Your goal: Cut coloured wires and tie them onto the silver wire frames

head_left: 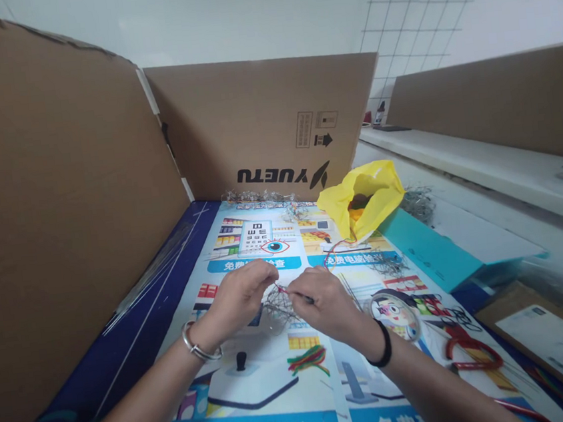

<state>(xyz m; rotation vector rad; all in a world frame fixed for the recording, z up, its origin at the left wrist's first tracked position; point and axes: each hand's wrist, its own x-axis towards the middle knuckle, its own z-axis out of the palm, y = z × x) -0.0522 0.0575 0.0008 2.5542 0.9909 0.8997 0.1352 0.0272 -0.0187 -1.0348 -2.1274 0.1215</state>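
My left hand (244, 294), with a silver bangle at the wrist, is closed in a pinch on a thin strand near the middle of the table. Just right of it, my right hand (325, 300), with a black band at the wrist, is closed round a thin tool whose dark end (309, 299) shows below the fingers. A small bit of reddish cord (282, 289) lies between the two hands. Under them is a tangle of thin grey wire (277, 305). Fingers hide much of what is held.
A yellow bag (382, 190) stands open, a reddish cord trailing out. Red, green and yellow cords (307, 361) lie in front. At right are red-handled pliers (474, 356), a round clear dish (396, 316), a turquoise box (431, 249) and a parcel (561, 342). Cardboard walls (252, 120) stand behind and left.
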